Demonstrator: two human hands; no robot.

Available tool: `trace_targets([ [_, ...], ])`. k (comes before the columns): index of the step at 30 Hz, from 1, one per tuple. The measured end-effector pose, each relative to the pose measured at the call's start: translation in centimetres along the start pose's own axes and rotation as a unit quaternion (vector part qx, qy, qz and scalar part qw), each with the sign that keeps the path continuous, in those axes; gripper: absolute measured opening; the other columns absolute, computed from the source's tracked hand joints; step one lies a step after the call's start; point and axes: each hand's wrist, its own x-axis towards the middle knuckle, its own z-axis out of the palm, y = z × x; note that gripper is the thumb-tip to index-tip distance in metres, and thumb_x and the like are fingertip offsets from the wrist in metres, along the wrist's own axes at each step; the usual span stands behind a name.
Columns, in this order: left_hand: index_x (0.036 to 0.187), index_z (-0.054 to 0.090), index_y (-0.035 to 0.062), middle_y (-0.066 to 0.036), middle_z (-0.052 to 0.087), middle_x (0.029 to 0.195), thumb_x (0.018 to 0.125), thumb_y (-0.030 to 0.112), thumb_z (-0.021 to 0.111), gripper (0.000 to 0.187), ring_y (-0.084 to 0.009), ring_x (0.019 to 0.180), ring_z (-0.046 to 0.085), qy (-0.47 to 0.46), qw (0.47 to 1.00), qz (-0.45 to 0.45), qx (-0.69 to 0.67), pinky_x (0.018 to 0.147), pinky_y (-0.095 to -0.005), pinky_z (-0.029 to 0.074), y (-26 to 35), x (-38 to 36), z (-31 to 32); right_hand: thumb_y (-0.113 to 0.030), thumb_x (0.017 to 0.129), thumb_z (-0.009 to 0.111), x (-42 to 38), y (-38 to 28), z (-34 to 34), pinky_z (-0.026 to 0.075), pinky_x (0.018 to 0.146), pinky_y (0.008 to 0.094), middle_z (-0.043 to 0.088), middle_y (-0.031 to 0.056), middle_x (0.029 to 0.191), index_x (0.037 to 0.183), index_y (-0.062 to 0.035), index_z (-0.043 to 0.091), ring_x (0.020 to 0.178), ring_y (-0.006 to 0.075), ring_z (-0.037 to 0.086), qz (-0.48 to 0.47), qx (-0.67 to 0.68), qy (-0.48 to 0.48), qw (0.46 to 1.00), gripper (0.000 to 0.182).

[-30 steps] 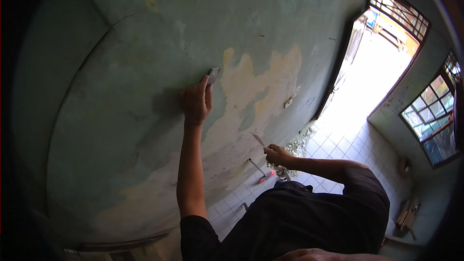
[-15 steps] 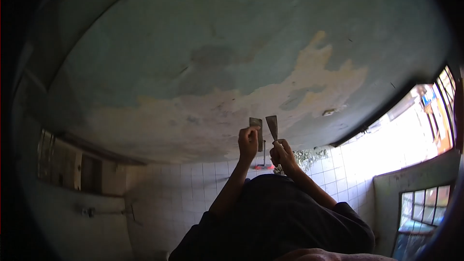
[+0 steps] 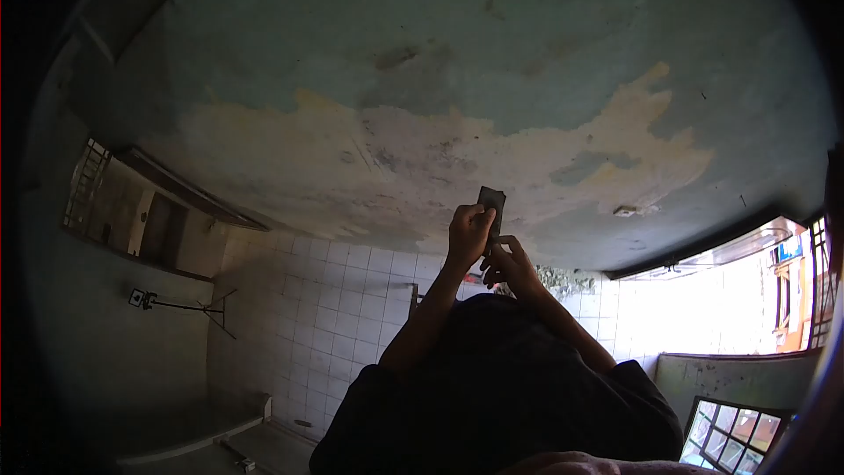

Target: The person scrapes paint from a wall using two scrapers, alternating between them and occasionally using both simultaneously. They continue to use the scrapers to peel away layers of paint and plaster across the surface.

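My left hand [image 3: 470, 233] is closed, its thumb lying along a flat, dark rectangular tool [image 3: 492, 199] that points up toward the wall. Just below and to the right, my right hand [image 3: 512, 266] is curled at the lower end of the overlapping tools, around the putty knife's handle. The putty knife's blade lies against the flat tool and is mostly hidden by it and my left fingers. Both hands are in front of my torso, close together. Beyond them is a wall [image 3: 422, 154] with a large pale, patchy area amid green paint.
White tiles [image 3: 352, 299] cover the floor below the wall. Debris [image 3: 563, 281] lies in a pile at the wall's foot. A bright doorway [image 3: 703, 308] is at right, a barred window [image 3: 734, 435] at lower right. A thin stand [image 3: 180, 303] is at left.
My hands have come together, bringing the putty knife from beside the flat tool to overlap it. The view has shifted, showing more floor at left.
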Motion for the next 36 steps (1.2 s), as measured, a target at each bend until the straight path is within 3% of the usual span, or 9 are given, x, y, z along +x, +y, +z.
trace_targets([
  [7, 0.109, 0.068, -0.0003, -0.012, 0.066, 0.106, 0.094, 0.029, 0.076, 0.034, -0.0211, 0.096, 0.066, 0.030, 0.997, 0.052, -0.039, 0.080, -0.0352, 0.052, 1.4, 2.3, -0.2, -0.032, 0.108, 0.049, 1.4, -3.3, 0.8, 0.057, 0.056, 0.0339, 0.067, 0.0149, 0.084, 0.130, -0.0036, 0.044, 0.062, 0.0218, 0.068, -0.033, -0.020, 0.013, 0.999, 0.036],
  [10, 0.111, 0.069, 0.0023, -0.010, 0.065, 0.109, 0.095, 0.027, 0.075, 0.030, -0.0185, 0.094, 0.066, 0.047, 0.991, 0.084, -0.093, 0.079, -0.0332, 0.051, 2.4, 2.8, -0.3, -0.030, 0.109, 0.049, 1.8, -4.0, 1.0, 0.058, 0.055, 0.0350, 0.066, 0.0140, 0.083, 0.130, -0.0046, 0.045, 0.061, 0.0211, 0.067, -0.044, -0.028, 0.038, 0.998, 0.033],
  [14, 0.109, 0.067, 0.0025, -0.009, 0.065, 0.109, 0.095, 0.017, 0.075, 0.022, -0.0145, 0.091, 0.065, 0.047, 0.995, 0.072, -0.053, 0.077, -0.0302, 0.052, 4.9, 2.5, -1.3, -0.028, 0.108, 0.051, 2.3, -3.4, 0.9, 0.055, 0.052, 0.0319, 0.065, 0.0108, 0.079, 0.129, -0.0011, 0.046, 0.059, 0.0172, 0.065, -0.086, -0.026, 0.058, 0.994, 0.034],
  [17, 0.116, 0.062, 0.0037, -0.008, 0.063, 0.111, 0.094, 0.016, 0.075, 0.028, -0.0115, 0.088, 0.064, 0.023, 0.991, 0.038, -0.122, 0.074, -0.0275, 0.051, 5.1, 2.1, -1.5, -0.027, 0.108, 0.052, 2.3, -2.6, 0.9, 0.054, 0.053, 0.0309, 0.063, 0.0076, 0.077, 0.127, -0.0019, 0.050, 0.059, 0.0151, 0.064, -0.089, -0.044, 0.071, 0.993, 0.032],
  [19, 0.125, 0.055, 0.0044, -0.009, 0.060, 0.116, 0.094, 0.017, 0.075, 0.040, -0.0161, 0.101, 0.065, 0.003, 0.979, -0.004, -0.203, 0.083, -0.0302, 0.054, 4.7, 1.9, -1.4, -0.027, 0.108, 0.053, 2.4, -2.4, 1.0, 0.053, 0.054, 0.0302, 0.062, 0.0063, 0.077, 0.126, -0.0022, 0.051, 0.059, 0.0142, 0.063, -0.086, -0.058, 0.080, 0.991, 0.030],
  [20, 0.130, 0.044, 0.0062, -0.012, 0.058, 0.116, 0.093, 0.012, 0.075, 0.049, -0.0182, 0.103, 0.066, 0.012, 0.978, -0.002, -0.206, 0.086, -0.0312, 0.055, 4.5, 1.8, -1.3, -0.027, 0.107, 0.054, 2.2, -2.2, 1.0, 0.053, 0.055, 0.0295, 0.062, 0.0057, 0.077, 0.126, -0.0028, 0.052, 0.059, 0.0137, 0.063, -0.093, -0.057, 0.083, 0.991, 0.030],
  [21, 0.130, 0.044, 0.0062, -0.012, 0.058, 0.116, 0.093, 0.012, 0.075, 0.049, -0.0182, 0.103, 0.066, 0.016, 0.979, -0.005, -0.204, 0.086, -0.0312, 0.055, 4.3, 1.8, -1.2, -0.027, 0.107, 0.054, 2.1, -2.1, 1.2, 0.053, 0.055, 0.0288, 0.062, 0.0052, 0.077, 0.126, -0.0034, 0.053, 0.058, 0.0132, 0.063, -0.099, -0.056, 0.087, 0.990, 0.030],
  [26, 0.140, 0.025, 0.0077, -0.019, 0.065, 0.117, 0.097, 0.008, 0.069, 0.061, -0.0197, 0.101, 0.068, 0.012, 0.956, -0.024, -0.292, 0.086, -0.0313, 0.056, 4.4, 1.4, -1.5, -0.024, 0.104, 0.060, 1.7, -0.5, 1.3, 0.053, 0.055, 0.0292, 0.062, 0.0039, 0.077, 0.124, -0.0030, 0.057, 0.059, 0.0124, 0.063, -0.118, -0.036, 0.088, 0.988, 0.029],
  [36, 0.142, 0.026, 0.0022, -0.016, 0.071, 0.109, 0.100, 0.014, 0.066, 0.059, -0.0131, 0.094, 0.068, -0.021, 0.952, -0.050, -0.303, 0.080, -0.0262, 0.055, 3.5, 1.5, -1.1, -0.027, 0.101, 0.065, 0.6, -2.2, 1.2, 0.047, 0.055, 0.0272, 0.056, 0.0001, 0.066, 0.116, 0.0020, 0.066, 0.057, 0.0109, 0.058, -0.064, -0.004, 0.098, 0.993, 0.033],
])
